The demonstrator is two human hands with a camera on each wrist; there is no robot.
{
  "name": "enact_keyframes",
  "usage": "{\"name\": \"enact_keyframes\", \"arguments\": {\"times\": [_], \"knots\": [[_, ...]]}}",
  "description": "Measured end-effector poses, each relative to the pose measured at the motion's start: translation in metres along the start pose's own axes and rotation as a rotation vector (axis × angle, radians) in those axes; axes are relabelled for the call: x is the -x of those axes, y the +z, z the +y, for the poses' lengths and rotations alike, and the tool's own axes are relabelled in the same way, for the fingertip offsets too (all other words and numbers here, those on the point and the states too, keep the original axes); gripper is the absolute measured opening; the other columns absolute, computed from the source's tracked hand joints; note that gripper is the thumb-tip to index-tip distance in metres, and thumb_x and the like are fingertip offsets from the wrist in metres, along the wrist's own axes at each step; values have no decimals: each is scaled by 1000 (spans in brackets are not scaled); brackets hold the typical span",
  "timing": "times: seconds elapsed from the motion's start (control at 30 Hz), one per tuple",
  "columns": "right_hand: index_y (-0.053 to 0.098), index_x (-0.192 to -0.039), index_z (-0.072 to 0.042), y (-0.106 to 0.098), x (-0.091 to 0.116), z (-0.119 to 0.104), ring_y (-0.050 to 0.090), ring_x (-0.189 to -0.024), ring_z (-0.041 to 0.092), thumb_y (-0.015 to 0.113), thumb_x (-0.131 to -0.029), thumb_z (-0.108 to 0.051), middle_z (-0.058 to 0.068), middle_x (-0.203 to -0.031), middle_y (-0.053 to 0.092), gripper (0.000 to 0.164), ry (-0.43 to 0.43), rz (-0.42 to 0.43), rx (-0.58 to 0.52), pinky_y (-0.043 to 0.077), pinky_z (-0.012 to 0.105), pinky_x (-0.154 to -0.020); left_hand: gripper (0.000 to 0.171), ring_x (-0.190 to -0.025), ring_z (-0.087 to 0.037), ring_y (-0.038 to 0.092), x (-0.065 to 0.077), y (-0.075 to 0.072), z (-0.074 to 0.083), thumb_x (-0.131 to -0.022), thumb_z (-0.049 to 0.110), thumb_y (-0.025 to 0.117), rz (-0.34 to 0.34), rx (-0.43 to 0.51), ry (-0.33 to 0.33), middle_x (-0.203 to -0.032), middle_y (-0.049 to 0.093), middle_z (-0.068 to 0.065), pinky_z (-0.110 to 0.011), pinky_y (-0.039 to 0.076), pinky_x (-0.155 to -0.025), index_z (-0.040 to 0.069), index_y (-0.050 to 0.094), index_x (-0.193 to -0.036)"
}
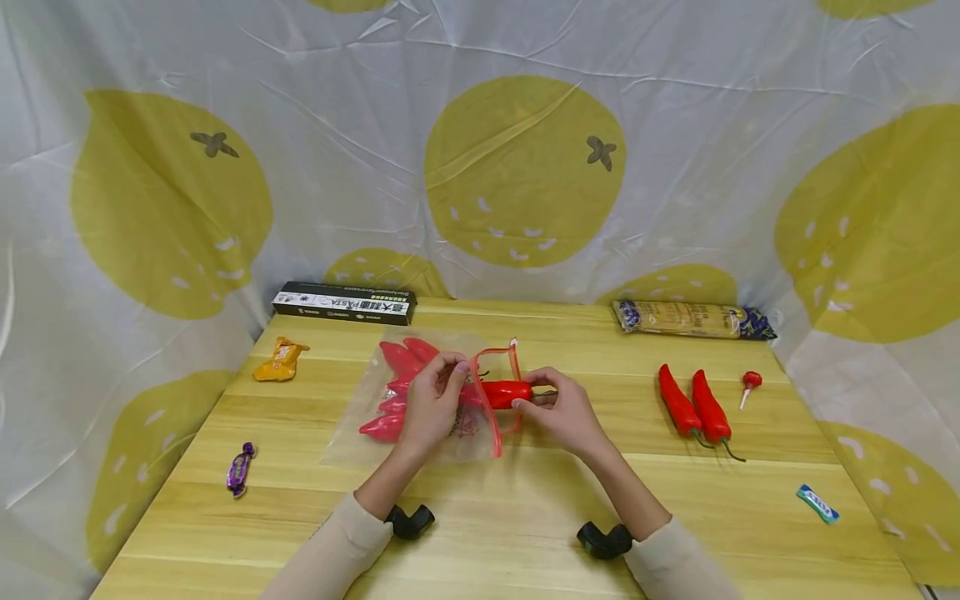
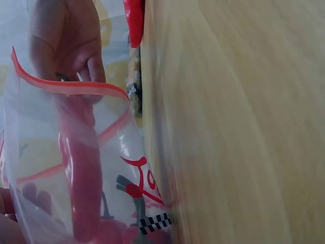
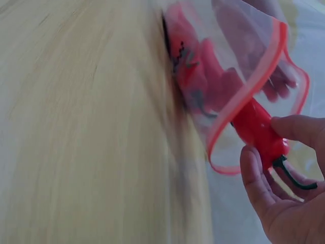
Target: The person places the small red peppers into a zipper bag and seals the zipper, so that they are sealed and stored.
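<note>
A clear zip bag (image 1: 348,446) with a red-edged mouth lies on the table, several red chili peppers (image 1: 401,360) inside it. My left hand (image 1: 435,404) holds the bag near its mouth, thumb and fingers on the plastic. With thumb and fingers, my right hand (image 1: 562,412) grips a red chili pepper (image 3: 261,129) near its stem end. That pepper's tip half is inside the bag, while its green stem (image 3: 292,175) sticks out toward my palm. In the left wrist view the pepper (image 2: 81,168) shows through the plastic, below the red zip strip (image 2: 76,87).
Two more red chili peppers (image 1: 678,404) lie to the right, by a red lollipop (image 1: 750,382) and a small teal-wrapped candy (image 1: 817,503). Left are an orange-wrapped candy (image 1: 281,360) and a purple one (image 1: 240,470). A black pasta box (image 1: 343,303) and a noodle packet (image 1: 690,320) lie at the back.
</note>
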State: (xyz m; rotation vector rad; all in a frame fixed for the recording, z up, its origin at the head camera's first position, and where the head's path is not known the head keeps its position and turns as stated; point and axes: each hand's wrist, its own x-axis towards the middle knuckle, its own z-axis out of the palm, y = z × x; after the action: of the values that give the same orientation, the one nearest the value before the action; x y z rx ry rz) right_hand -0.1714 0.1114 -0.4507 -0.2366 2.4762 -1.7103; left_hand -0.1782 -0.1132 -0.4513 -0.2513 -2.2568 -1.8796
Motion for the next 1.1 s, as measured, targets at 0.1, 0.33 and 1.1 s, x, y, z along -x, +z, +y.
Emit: {"name": "enact_keyframes", "arguments": {"times": [0.1, 0.33, 1.1], "knots": [[61, -124, -7, 8, -2, -12, 68, -95, 26, 74, -87, -15, 13, -126, 59, 40, 21, -37, -57, 58, 30, -74, 26, -108, -15, 64, 1, 0, 2, -97, 38, 56, 2, 2, 0, -103, 67, -2, -31, 53, -96, 15, 64, -106], [58, -124, 0, 23, -1, -30, 68, -90, 23, 66, -89, -3, 21, -121, 61, 36, -2, -95, -136, 57, 25, -72, 26, -110, -15, 61, 3, 3, 4, -97, 36, 56, 11, 25, -43, -107, 65, -3, -32, 51, -99, 14, 63, -109], [51, -135, -9, -10, 22, 4, 57, -119, 35, 46, -102, -41, 15, -131, 60, 46, -20, -119, -109, 49, 49, -98, 20, -103, -16, 63, 1, 1, 11, -100, 18, 55, -6, 118, -147, -111, 68, -12, -22, 52, -91, 3, 62, -110]]}}
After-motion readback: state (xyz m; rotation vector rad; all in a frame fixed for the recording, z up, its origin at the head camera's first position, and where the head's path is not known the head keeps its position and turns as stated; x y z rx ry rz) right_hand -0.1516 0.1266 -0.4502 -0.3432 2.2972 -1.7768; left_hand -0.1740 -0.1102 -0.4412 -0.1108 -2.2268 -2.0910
